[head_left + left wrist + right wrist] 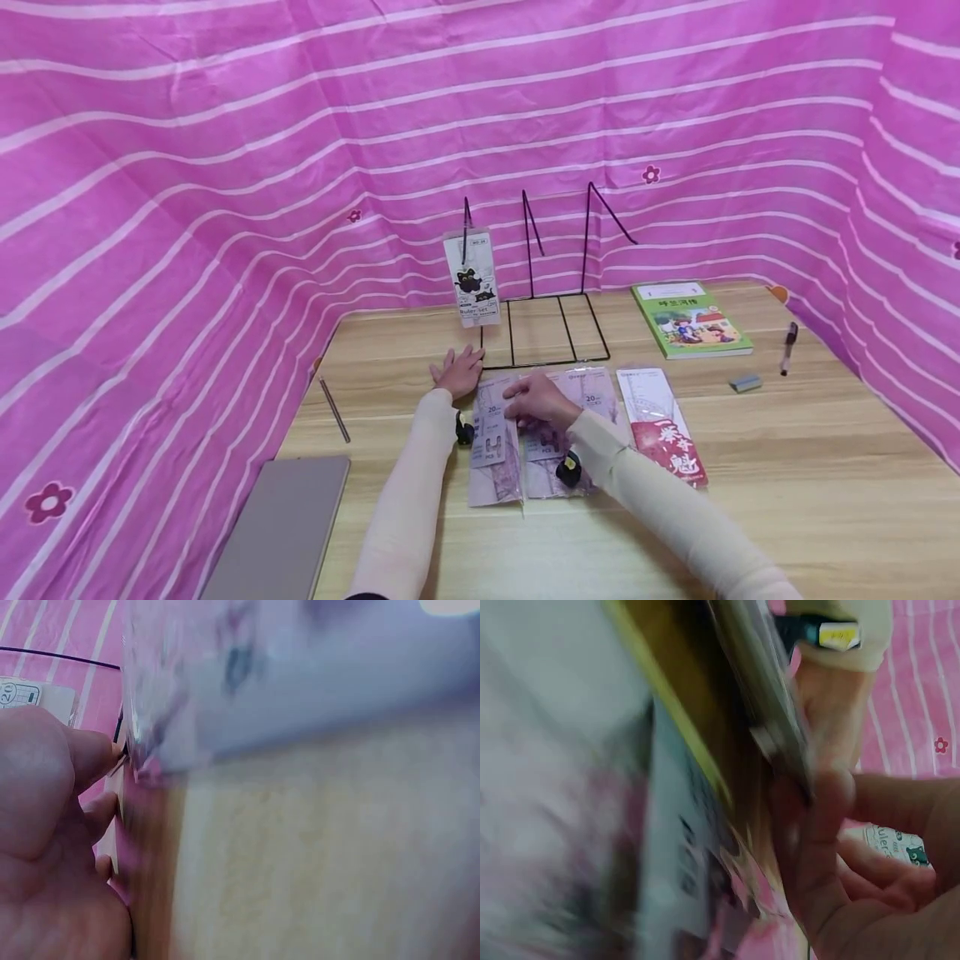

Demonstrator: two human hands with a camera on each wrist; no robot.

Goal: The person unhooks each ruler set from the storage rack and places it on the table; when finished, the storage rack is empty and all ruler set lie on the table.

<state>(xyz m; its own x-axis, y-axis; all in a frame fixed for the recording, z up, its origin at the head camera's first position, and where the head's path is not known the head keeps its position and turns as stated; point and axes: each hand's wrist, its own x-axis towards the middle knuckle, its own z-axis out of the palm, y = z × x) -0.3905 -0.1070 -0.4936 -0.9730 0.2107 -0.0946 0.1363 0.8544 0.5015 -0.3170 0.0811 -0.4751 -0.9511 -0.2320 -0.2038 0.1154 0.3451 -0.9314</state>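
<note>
Two clear ruler packs marked "20" and "4 PCS" lie side by side in the head view, a left pack (493, 482) and a right pack (600, 390). My right hand (546, 402) reaches across the right pack and pinches the left one by its upper right edge. In the right wrist view, thumb and finger (826, 817) meet on that edge. My left hand (459, 373) rests on the table with extended fingers, at the front left corner of a black wire rack (547, 363). From the rack's left hook hangs a ruler set with black cats (474, 283).
Right of the packs lies a red and white ruler pack (663, 429). Farther right are a green book (693, 321), a small grey-green block (746, 382) and a pen (789, 348). At left are a thin dark rod (334, 410) and a grey flat panel (281, 529). Pink striped cloth (480, 100) surrounds the table.
</note>
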